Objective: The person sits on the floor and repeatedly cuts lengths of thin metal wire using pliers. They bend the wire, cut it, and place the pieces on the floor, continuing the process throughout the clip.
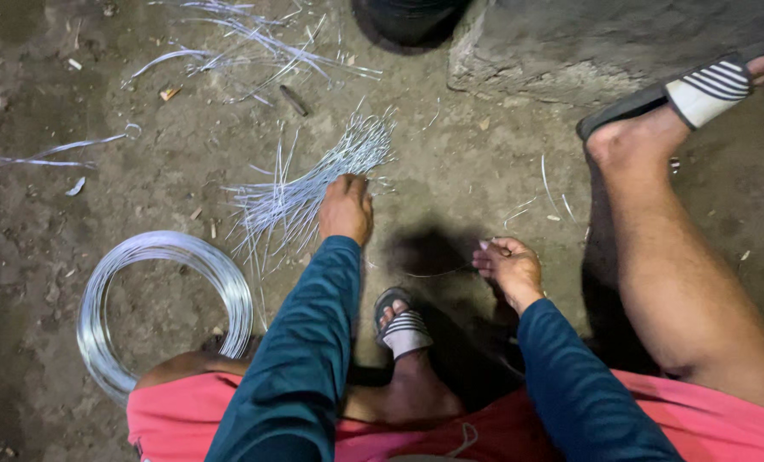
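Bundle of cut silvery wires lies fanned on the dirt ground

Silver wire bundle, black-and-white striped sandal

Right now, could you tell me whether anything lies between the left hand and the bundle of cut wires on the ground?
Nothing visible does. The left hand already rests on the bundle of cut wires, its fingers curled over the strands.

No packages, labels, signs or screens show anywhere in this view; nothing printed or boxed lies on the ground; no display is in sight.
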